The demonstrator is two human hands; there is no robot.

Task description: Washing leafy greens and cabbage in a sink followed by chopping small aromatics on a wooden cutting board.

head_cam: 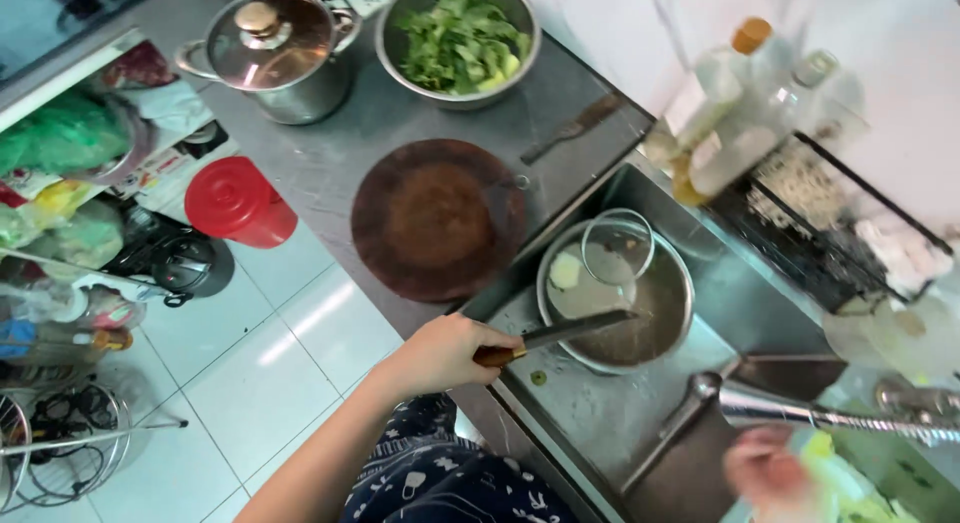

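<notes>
Spanning the frame from top left to lower right, a grey steel counter (pixel 330 163) ends at a sunken steel sink (pixel 600 413). On the counter: round dark wooden chopping board (pixel 436 219) just beside the sink rim; steel bowl of green leaves (pixel 458 41) at the top; lidded steel pot with glass lid (pixel 275 51) left of it, near but apart. In the sink: steel basin (pixel 650 313) holding murky liquid, with a small round glass lid (pixel 617 245) tilted against its upper rim. Left hand (pixel 445 353), clenched around the wooden handle of a kitchen knife (pixel 560 333); the blade extends right, over the basin's lower-left rim, roughly level. Whether the blade touches the rim: cannot tell. Right hand (pixel 770 473) sits at the lower right, blurred, beside pale green vegetable matter (pixel 835 478); its grip cannot be judged. A steel tap spout (pixel 800 411) runs in from the right, above that hand. Beyond the sink: bottles (pixel 740 103) and a black wire rack (pixel 820 223). On the tiled floor left of the counter: red plastic container (pixel 235 200).
</notes>
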